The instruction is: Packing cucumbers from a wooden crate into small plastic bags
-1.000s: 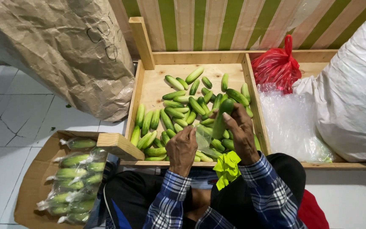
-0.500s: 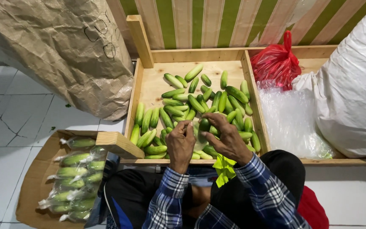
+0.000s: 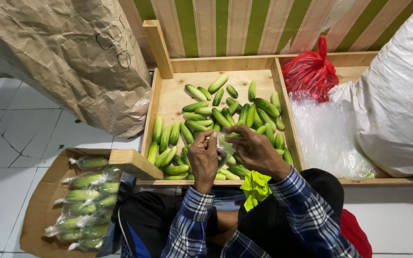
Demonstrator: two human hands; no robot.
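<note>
Nearest us, at lower centre of the frame, our left hand (image 3: 203,158) and right hand (image 3: 255,150) meet over the near edge of the wooden tray (image 3: 161,100), and between them we pinch a small clear plastic bag (image 3: 225,147), each grip clenched on it from its own side. To bag well, we judge, we should hold the mouth wide and slide one cucumber in lengthwise. The loose cucumbers (image 3: 225,112) lie just beyond our fingers in mid-frame, and the filled bags (image 3: 84,203) sit in the cardboard box (image 3: 39,210) at lower left
</note>
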